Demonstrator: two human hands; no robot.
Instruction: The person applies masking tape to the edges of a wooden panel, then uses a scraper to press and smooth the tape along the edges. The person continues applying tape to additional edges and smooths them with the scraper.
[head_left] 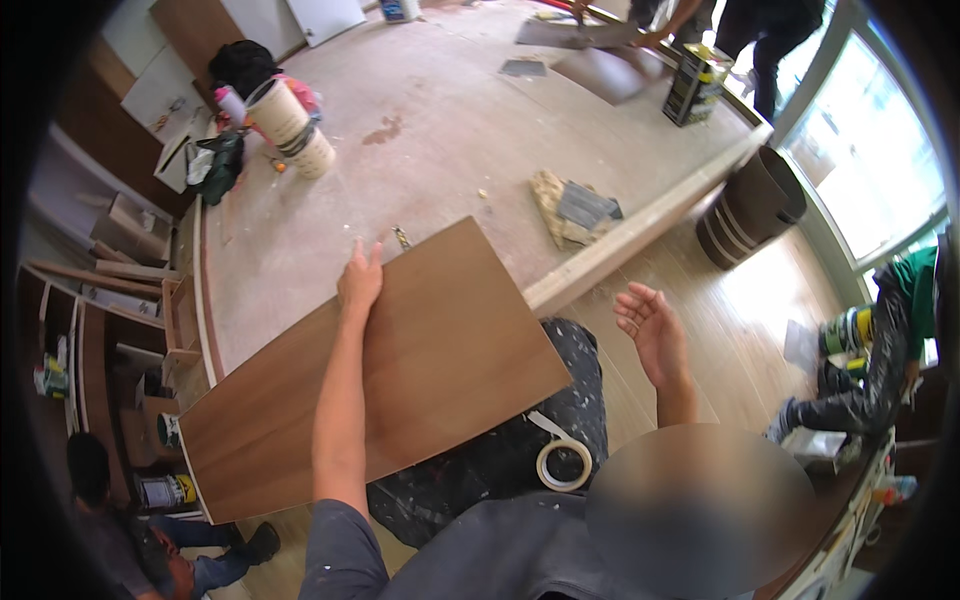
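Observation:
A brown wood-grain panel (450, 350) lies aslant across my lap and the edge of the dusty work table (400, 180). At the panel's far edge rests my left hand (360, 282), its fingers stretched out past the edge and its forearm crossing the board. My right hand (652, 338) is raised to the right of the panel, palm turned inward, fingers loosely bent and apart, with nothing in it. On my paint-spotted dark trousers (450, 492) sits a roll of masking tape (541, 468) with a loose tail, near the panel's close edge.
On the table are a beige cylinder (290, 130), a sanding block with grey abrasive paper (582, 208) and a metal can (693, 88). A dark bin (750, 210) stands on the floor at right. Other people work at the far right, right edge and lower left.

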